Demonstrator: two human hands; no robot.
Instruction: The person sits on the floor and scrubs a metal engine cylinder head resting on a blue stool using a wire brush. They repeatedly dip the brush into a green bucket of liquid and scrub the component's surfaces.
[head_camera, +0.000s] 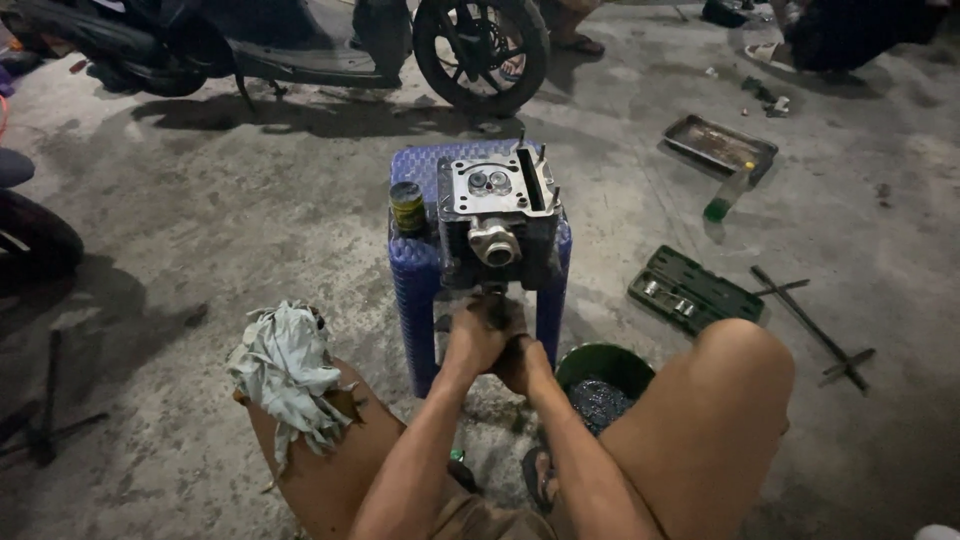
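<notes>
— On top of the blue plastic stool (415, 270) sits an engine cylinder head (497, 215), near its front edge. What do the hands hold?

— Both meet just below the head, at the stool's front. The left hand (474, 340) and right hand (521, 362) are curled narrow and pressed together around something small and dark; what it is cannot be told.

— What stands beside the head?

— A small yellow-banded can (407, 207), on the stool's left corner, just beside it.

— And around the person?

— A pale rag (287, 368) drapes the left knee. A green bowl (604, 370) sits between stool and right knee. Farther right lie a green socket case (693, 290), a cross wrench (812, 322), a green bottle (727, 194) and a metal tray (720, 145). A scooter's wheel (481, 50) stands behind the stool.
</notes>
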